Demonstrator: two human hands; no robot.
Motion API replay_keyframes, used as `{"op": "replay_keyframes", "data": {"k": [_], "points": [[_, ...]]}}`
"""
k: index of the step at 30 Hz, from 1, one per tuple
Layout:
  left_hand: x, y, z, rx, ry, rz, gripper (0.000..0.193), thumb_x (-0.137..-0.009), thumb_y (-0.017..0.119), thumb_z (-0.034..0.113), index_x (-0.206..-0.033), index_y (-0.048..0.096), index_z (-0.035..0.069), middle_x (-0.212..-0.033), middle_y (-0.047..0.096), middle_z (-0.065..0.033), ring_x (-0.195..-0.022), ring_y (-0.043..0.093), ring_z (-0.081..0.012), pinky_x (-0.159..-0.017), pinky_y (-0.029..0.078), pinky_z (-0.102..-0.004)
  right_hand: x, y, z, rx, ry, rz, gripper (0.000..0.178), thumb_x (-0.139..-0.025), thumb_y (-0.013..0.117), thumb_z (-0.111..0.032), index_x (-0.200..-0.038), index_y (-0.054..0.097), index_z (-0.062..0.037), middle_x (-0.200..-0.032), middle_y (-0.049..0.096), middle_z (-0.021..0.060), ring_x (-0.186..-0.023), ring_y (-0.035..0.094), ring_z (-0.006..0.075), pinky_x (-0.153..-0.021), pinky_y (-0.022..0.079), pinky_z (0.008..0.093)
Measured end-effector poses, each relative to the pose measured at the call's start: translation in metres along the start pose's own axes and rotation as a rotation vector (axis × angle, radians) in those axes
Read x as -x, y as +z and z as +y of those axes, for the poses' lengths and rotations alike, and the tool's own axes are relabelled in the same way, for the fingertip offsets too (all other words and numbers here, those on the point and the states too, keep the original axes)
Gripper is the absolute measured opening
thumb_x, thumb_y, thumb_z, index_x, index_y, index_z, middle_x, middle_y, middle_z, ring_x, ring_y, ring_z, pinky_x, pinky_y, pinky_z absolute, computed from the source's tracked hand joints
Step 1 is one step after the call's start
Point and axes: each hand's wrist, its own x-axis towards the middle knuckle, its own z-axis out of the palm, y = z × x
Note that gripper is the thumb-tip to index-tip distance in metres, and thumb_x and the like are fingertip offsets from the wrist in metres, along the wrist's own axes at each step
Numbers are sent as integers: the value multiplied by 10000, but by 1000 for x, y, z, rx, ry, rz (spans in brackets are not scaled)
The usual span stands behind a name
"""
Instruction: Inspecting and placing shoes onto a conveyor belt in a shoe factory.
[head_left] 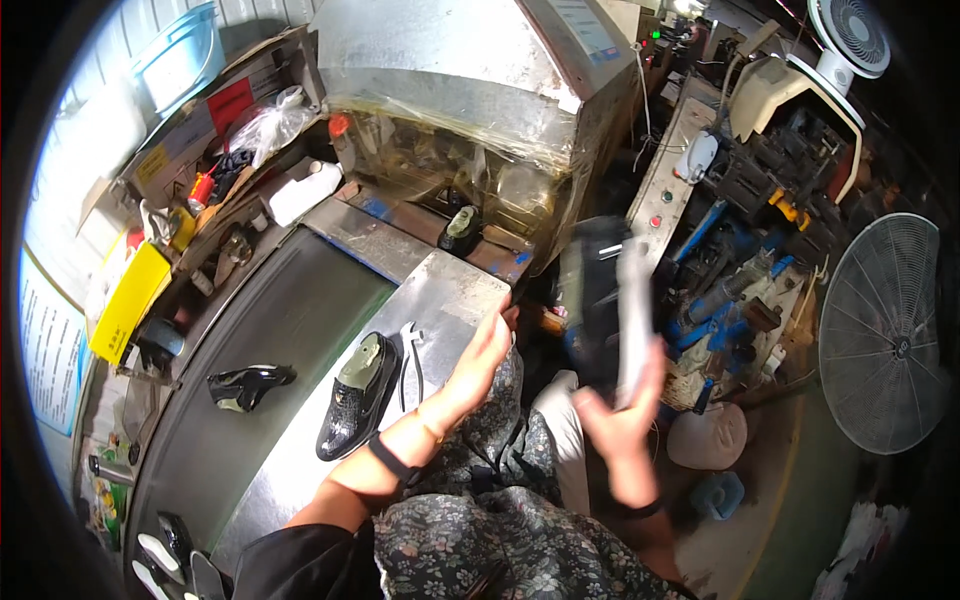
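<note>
In my right hand is a black shoe with a pale sole edge, held upright and smeared by motion. My left hand holds nothing; its fingers are stretched out beside the edge of the metal table, pointing away from me. On that table, left of my left forearm, lies a glossy black shoe with a green last inside. Next to it rests a pair of metal pincers. A second black shoe lies tipped on its side on the dark conveyor belt.
Another shoe with a green last stands at the mouth of the metal-hooded machine. Several shoes sit at the lower left. A cluttered shelf borders the belt. To the right are a machine and a large fan.
</note>
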Motion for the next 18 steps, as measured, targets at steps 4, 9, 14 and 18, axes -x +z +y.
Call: {"op": "replay_keyframes", "data": {"k": [4, 9, 14, 18], "points": [[-16, -33, 23, 669, -454, 12, 702, -893, 438, 716, -1261, 594, 138, -1110, 673, -94, -940, 657, -235, -833, 557, -422, 44, 37, -32, -739, 564, -498, 845, -923, 670, -256, -1515, 141, 31, -1541, 293, 187, -1421, 287, 270, -1166, 215, 401], [5, -63, 9, 653, -534, 223, 711, -903, 399, 720, -1192, 621, 110, -1029, 690, -98, -837, 679, -228, -748, 588, -383, 70, 70, -17, -702, 576, -588, 599, -1010, 510, -133, -1502, 212, 36, -1514, 350, 134, -1395, 328, 201, -1150, 242, 332], [5, -59, 32, -116, -334, 44, 627, -950, 458, 614, -1209, 593, 59, -1034, 682, -72, -935, 665, -209, -823, 529, -315, 22, 30, 11, -863, 885, -724, 1076, -812, 287, -823, -1453, 323, 41, -1388, 490, 240, -1189, 571, 366, -1044, 411, 557], [46, -55, 31, -877, -226, -766, 840, -862, 667, 511, -1450, 324, 19, -1148, 628, -258, -1072, 621, -402, -926, 485, -418, 29, 20, -7, -792, 1080, -960, 621, -834, 596, -48, -1421, 406, 28, -1305, 578, 102, -1165, 568, 184, -988, 457, 318]]}}
